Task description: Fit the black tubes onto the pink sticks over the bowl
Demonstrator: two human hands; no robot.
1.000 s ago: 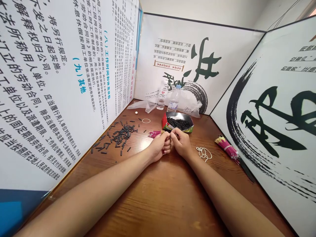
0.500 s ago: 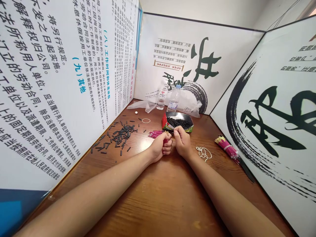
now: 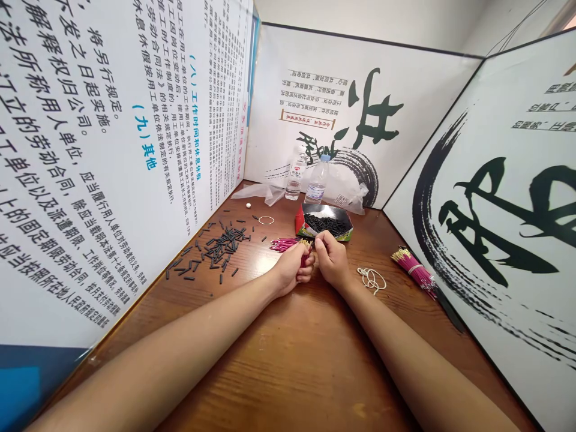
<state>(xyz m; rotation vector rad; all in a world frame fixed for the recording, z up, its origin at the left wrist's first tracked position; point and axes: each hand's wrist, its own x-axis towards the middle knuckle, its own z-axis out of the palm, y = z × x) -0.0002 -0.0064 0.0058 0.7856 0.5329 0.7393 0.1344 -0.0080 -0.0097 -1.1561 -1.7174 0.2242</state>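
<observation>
The left hand [image 3: 292, 270] and right hand [image 3: 333, 259], touching a second ago, are now held slightly apart. Pink wires [image 3: 306, 260] are gripped in the left hand; the right fingers [image 3: 323, 241] are closed, their contents hidden. Just beyond, a pink bundle [image 3: 281, 244] is seen; an open box [image 3: 333, 211] is partly covered by the right hand, and black tubes [image 3: 221, 247] are scattered at left.

Rods [image 3: 282, 244] partly behind left grip [image 3: 291, 268]

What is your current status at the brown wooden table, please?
Left hand closed around thin magenta rods. Right hand pinched shut beside it, contents unclear. Open red-sided box of short black pieces just beyond right hand.
</observation>
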